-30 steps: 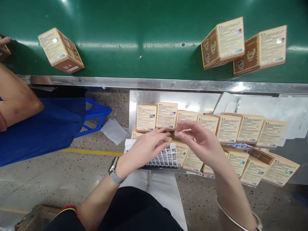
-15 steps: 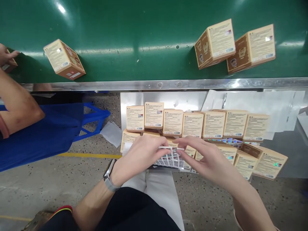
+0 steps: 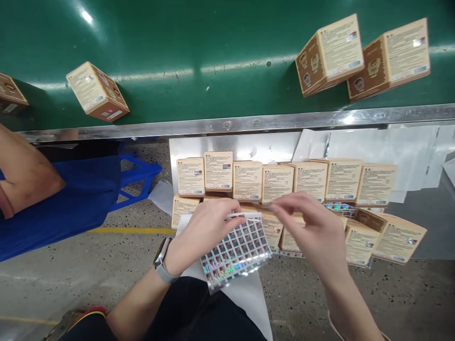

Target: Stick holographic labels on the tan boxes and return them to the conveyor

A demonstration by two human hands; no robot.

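Peeling, seemingly: left hand (image 3: 208,223) pinches silvery gridded sticker sheet (image 3: 239,246); right hand (image 3: 318,234), grip unclear; next likely needs aligning over cream cardboard box (image 3: 278,182).

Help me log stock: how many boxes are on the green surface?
4: first box, cut off at the left edge; second box, right of it; third box and fourth box, upper right. Others may be off-frame.

Fingertips of the right hand (image 3: 316,232) blurred; can't tell if anything's pinched there. Left hand (image 3: 209,227) covers a corner of the sticker sheet (image 3: 241,246), whose print is too small to read. Nearer-row boxes (image 3: 291,240) partly hidden behind both hands. Far left of the hands, a brown box (image 3: 12,98) (co-worker's arm (image 3: 30,166) too) is cut off by the edge.
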